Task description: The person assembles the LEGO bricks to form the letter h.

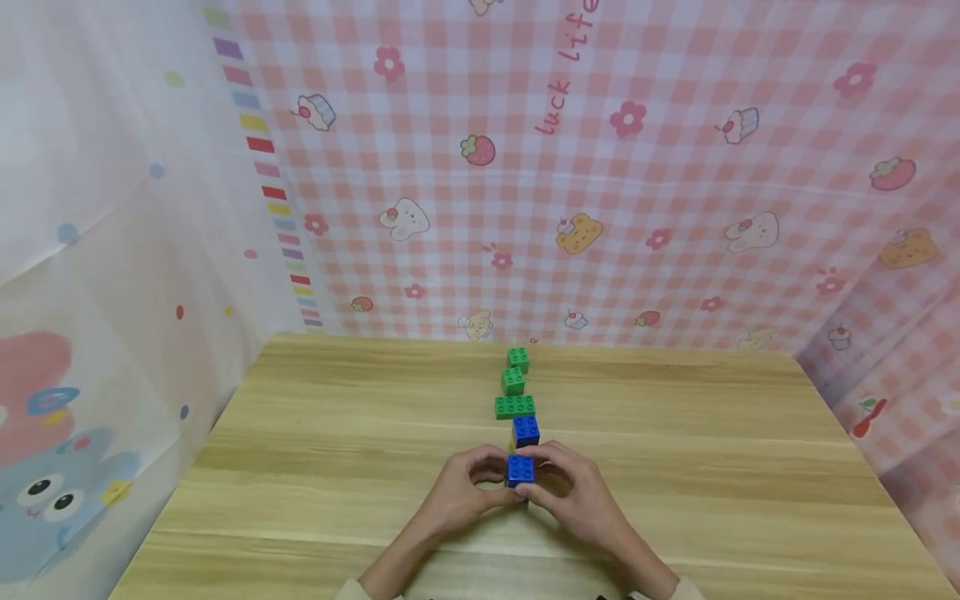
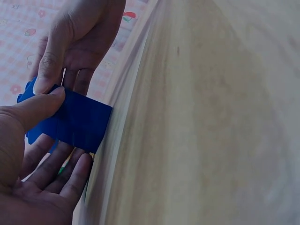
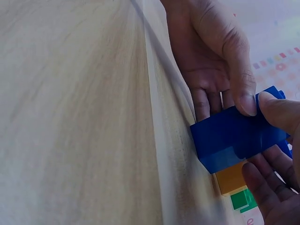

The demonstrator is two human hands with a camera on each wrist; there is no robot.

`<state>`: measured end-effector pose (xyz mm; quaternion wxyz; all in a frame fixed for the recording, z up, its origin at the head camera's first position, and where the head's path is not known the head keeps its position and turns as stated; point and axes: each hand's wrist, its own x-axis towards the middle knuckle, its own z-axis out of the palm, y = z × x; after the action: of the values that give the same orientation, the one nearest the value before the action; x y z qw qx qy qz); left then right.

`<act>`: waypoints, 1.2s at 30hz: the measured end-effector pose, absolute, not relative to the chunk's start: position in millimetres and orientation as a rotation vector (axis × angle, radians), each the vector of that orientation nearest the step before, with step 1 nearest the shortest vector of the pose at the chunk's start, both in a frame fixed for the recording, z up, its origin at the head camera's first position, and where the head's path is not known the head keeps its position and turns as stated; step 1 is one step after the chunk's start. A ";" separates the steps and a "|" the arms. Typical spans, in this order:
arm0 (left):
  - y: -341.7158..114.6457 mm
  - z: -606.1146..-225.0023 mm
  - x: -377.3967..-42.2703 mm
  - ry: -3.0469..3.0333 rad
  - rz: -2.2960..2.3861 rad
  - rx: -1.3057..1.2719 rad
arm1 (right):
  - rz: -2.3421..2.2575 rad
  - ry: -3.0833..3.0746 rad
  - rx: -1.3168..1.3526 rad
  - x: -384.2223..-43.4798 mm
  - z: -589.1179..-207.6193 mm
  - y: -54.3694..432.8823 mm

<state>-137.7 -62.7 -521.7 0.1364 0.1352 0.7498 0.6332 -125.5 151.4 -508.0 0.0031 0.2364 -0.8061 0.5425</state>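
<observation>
- Pinching a tall blue block (image 1: 521, 468) with both hands, near end of a brick line running down the middle of the desk (image 1: 675, 458).
- Done, as far as I can judge: line is mostly laid out. Far to near: far green brick (image 1: 518, 358), second green brick (image 1: 513, 379), long green brick (image 1: 514, 407) lying crosswise, then blue brick (image 1: 527, 428) sitting over a yellow-orange block (image 3: 230, 180).
- Tall block looks like two blue pieces joined, faint seam on its side in the wrist views. Would call that join made, or close to it.
- Left: block not let go yet. Base is at or just above the desk, can't tell which. No loose bricks beside the line in the head view; can't say if more are due.
- Left hand (image 1: 460, 492): comes in from near left, partly closed. Thumb on the block's near face, index arched round to the far side, other fingers looser behind it.
- Right hand (image 1: 581, 492): roughly mirrors it from near right. Thumb on the near face too, index reaching over the far side.
- Thumb tips meet or nearly meet. Wrists low, forearms angled in, block standing about upright, studs up.
</observation>
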 end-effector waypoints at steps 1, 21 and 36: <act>-62.3 -521.8 -137.6 2.167 1.852 0.396 | 1.707 -2.537 0.727 -125.6 -507.7 151.3; -68.2 -519.4 -138.8 2.099 1.907 0.391 | 1.499 -2.588 0.737 -121.2 -495.9 161.4; -75.7 -518.3 -141.2 2.115 1.901 0.359 | 1.419 -2.558 0.738 -129.6 -485.1 172.2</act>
<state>-141.2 -75.7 -518.3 0.1370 0.1241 0.7309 0.6570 -129.6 172.2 -485.1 0.0623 0.2441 -0.8462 0.4696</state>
